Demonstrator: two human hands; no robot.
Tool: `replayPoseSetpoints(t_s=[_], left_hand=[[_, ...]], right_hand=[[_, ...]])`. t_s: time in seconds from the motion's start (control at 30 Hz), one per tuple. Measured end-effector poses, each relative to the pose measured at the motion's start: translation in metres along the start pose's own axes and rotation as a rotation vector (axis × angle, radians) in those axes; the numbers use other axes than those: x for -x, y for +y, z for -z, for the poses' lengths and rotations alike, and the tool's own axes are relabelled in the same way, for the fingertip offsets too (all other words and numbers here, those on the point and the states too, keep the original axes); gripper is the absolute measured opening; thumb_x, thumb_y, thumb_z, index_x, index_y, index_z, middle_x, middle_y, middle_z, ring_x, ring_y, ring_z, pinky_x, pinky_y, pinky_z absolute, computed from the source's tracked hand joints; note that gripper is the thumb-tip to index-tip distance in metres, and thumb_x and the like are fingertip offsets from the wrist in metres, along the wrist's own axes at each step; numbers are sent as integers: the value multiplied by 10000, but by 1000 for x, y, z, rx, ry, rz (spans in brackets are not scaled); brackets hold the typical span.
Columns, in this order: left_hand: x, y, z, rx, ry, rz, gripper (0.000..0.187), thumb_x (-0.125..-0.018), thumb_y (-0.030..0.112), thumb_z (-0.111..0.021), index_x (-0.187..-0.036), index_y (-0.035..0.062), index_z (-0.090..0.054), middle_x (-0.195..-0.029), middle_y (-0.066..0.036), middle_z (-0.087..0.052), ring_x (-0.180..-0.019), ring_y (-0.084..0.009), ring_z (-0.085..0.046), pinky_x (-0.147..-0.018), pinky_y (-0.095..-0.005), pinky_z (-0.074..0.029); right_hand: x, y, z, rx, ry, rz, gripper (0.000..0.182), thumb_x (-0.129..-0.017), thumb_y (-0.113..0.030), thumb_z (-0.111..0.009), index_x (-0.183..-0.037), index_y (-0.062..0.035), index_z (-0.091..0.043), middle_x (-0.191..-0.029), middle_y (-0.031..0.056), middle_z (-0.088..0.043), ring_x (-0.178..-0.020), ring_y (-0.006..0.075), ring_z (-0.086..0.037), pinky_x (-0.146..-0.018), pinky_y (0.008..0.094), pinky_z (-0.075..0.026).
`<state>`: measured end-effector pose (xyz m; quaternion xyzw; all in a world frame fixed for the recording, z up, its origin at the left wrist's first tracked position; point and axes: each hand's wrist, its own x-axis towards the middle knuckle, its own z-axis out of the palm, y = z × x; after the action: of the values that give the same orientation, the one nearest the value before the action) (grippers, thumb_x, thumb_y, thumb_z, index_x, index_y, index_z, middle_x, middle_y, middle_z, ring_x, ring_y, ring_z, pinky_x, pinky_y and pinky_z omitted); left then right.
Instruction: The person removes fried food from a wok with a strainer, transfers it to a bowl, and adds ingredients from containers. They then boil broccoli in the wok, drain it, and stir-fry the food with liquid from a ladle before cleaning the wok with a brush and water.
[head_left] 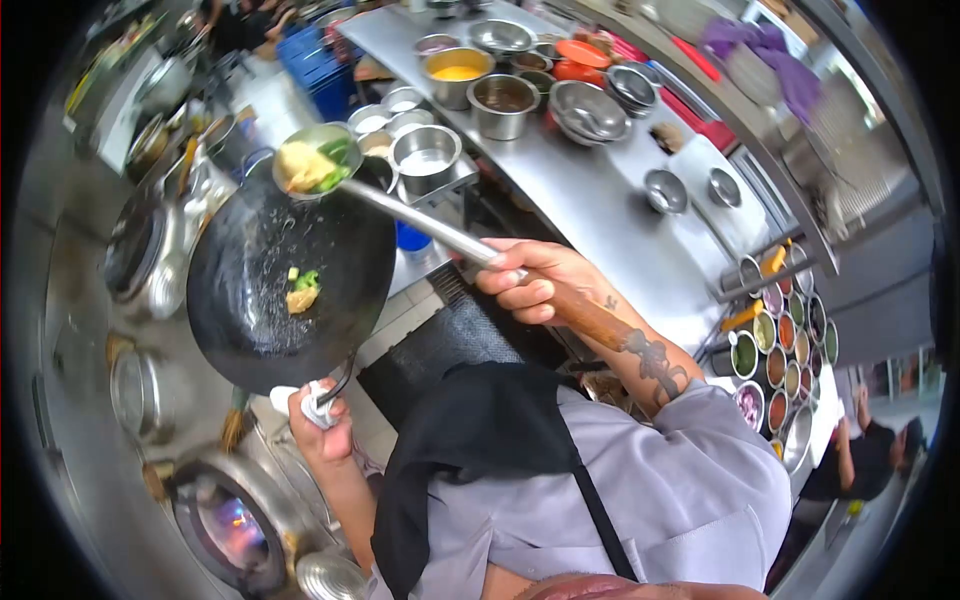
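Note:
In my left hand [325, 420] a folded white cloth [318, 407] is wrapped round the handle of a black wok [240, 250], which is tilted and lifted off the stove. A few pale yellow and green food pieces [303, 292] lie in the wok. My right hand [530, 280] is closed round a long ladle [420, 222] with a metal shaft and wooden grip. Its bowl, over the wok's far rim, is full of yellowish pieces and green vegetables [318, 168].
A lit burner [235, 525] is at lower left. Metal pots [425, 155] stand beyond the wok. A steel counter [600, 215] with bowls runs along the right, near several ingredient tins [775, 365]. Another person [865, 455] is at far right. A black floor mat [440, 340] lies below.

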<state>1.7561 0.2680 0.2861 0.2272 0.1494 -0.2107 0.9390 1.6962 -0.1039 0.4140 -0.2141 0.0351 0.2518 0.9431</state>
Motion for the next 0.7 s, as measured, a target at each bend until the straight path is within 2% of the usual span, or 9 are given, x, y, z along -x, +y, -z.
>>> replayPoseSetpoints(t_s=[0.03,0.07,0.23,0.33,0.53,0.57,0.6,0.67,0.7], left_hand=[[-4,-3,-5,5,-25,29,116,-846,127,-558,-898,33,-517,-807,-120,-563,-751,-203,-554,-448,-267,-427],[-7,-8,-15,-10,-39,50,116,-846,127,-558,-898,33,-517,-807,-120,-563,-751,-203,-554,-448,-267,-427],[-18,-41,-46,7,-20,115,94,-834,110,-560,-868,32,-518,-808,-106,-557,-782,-208,-552,-445,-272,-426],[-21,-58,-57,19,-35,134,91,-833,109,-559,-852,28,-521,-805,-102,-561,-773,-208,-553,-446,-274,-431],[-21,-94,-87,-36,-19,146,96,-835,122,-561,-851,33,-528,-789,-124,-563,-716,-201,-559,-445,-276,-445],[-23,-98,-88,-49,-23,156,103,-833,124,-565,-865,34,-526,-792,-130,-566,-697,-196,-560,-445,-275,-447],[-23,-102,-91,-64,-24,167,112,-832,127,-569,-879,35,-523,-796,-136,-570,-678,-192,-560,-446,-275,-449],[-23,-111,-100,-82,2,156,138,-825,122,-572,-916,36,-513,-807,-138,-575,-665,-189,-563,-450,-274,-452],[-24,-115,-101,-97,-11,170,150,-826,124,-570,-931,37,-508,-809,-138,-577,-668,-190,-564,-452,-275,-453]], right_hand=[[19,-9,5,30,56,63,447,-929,-86,-425,-1356,-8,-318,-752,14,-423,-429,27,-382,-355,201,-369],[39,-18,11,-1,34,118,397,-909,-76,-481,-1287,-65,-363,-740,20,-439,-445,39,-398,-363,213,-358],[114,-58,52,299,584,497,693,-864,-7,-509,-1444,-52,-133,-713,46,-459,-435,100,-432,-366,267,-372],[122,-90,115,734,909,562,662,-817,-11,-528,-1417,20,-253,-667,36,-507,-434,116,-481,-395,278,-415],[137,-150,240,1182,1203,573,522,-790,-25,-526,-1298,47,-433,-640,-1,-486,-420,102,-479,-401,265,-424],[137,-157,254,1301,1248,538,514,-787,-36,-522,-1279,81,-434,-669,83,-561,-452,169,-544,-439,312,-465],[136,-161,264,1302,1242,538,514,-787,-36,-522,-1279,81,-434,-669,83,-561,-452,169,-544,-439,312,-465],[135,-161,272,1678,1427,568,600,-754,-61,-542,-1305,118,-384,-805,299,-627,-715,390,-652,-653,426,-521],[136,-159,270,1711,1468,580,598,-738,-54,-535,-1294,117,-394,-906,373,-582,-893,456,-605,-779,452,-494]])
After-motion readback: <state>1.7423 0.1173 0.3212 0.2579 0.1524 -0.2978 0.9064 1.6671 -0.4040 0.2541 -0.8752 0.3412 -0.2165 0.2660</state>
